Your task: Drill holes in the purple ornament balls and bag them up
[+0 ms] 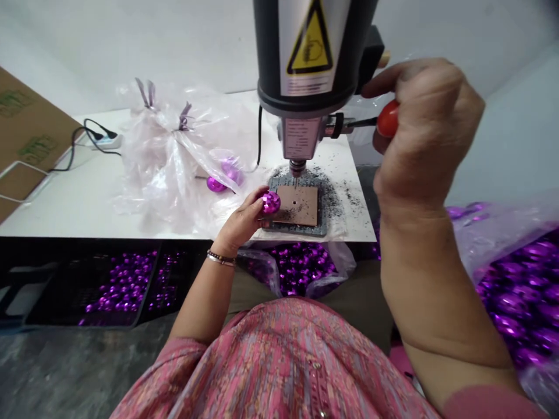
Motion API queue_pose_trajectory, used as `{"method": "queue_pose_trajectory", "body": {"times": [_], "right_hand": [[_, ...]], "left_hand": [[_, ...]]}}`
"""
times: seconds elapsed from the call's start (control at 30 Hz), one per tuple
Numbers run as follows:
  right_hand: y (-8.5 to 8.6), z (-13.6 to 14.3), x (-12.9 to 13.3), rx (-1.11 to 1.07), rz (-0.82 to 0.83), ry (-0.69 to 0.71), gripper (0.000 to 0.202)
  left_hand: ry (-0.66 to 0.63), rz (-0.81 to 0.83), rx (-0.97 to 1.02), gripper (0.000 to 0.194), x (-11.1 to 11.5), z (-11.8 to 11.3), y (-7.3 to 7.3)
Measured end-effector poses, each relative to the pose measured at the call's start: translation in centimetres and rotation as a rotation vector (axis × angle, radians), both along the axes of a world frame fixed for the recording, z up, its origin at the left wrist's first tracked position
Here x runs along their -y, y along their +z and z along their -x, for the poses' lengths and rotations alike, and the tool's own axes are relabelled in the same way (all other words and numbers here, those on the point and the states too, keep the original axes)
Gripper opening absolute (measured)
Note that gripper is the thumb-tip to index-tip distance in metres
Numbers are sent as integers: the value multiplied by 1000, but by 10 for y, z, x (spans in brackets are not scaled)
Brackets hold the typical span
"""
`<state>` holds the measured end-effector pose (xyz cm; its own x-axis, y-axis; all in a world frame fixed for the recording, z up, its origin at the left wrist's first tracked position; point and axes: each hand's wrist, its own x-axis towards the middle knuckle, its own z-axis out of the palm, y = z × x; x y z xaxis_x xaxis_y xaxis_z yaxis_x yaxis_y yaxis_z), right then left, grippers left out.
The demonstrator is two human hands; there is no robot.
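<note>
My left hand [244,220] holds a shiny purple mirror ball [271,202] between fingers and thumb, at the left edge of a brown board [301,205] with a small hole in it. The board lies on the grey base [322,224] of a bench drill press [299,137], below its chuck [297,169]. The ball is left of the hole, not under the chuck. My right hand [430,122] is curled round the red knob [388,119] of the press's lever, its index finger stretched toward the dark box on the machine's side. Dark shavings lie over the board and base.
Tied clear plastic bags [170,151] stand on the white table [87,203], with purple balls [216,184] beside them. A cardboard box [32,125] and a power strip [107,139] are at left. Purple balls fill a black crate [122,285], a bag at my lap [301,265] and a bag at right [519,291].
</note>
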<state>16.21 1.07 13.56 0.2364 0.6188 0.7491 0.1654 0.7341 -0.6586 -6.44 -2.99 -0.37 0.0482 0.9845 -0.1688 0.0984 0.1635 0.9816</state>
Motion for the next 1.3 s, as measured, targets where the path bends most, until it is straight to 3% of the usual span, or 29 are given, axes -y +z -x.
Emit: {"method": "queue_pose_trajectory", "body": {"times": [0.17, 0.27, 0.53, 0.7, 0.83, 1.07, 1.2, 1.3], "right_hand": [[5, 0, 6, 40, 67, 17, 33], [5, 0, 7, 37, 78, 10, 32], [2, 0, 8, 54, 64, -46, 38], [2, -1, 10, 82, 55, -46, 35], [3, -1, 11, 62, 78, -31, 32], [8, 1, 17, 20, 123, 50, 26], [4, 3, 26, 39, 200, -63, 21], [-1, 2, 32, 153, 250, -231, 34]], "left_hand": [[-42, 11, -92, 59, -24, -15, 0], [-27, -51, -261, 53, -33, -24, 2], [-78, -123, -578, 57, -38, -40, 12], [-172, -169, -652, 51, -46, -45, 11], [-193, -270, -700, 64, -54, -51, 4], [-229, -238, -561, 69, -51, -51, -7], [-175, -228, -664, 65, -44, -53, -4], [-142, -219, -771, 61, -41, -60, 0]]}}
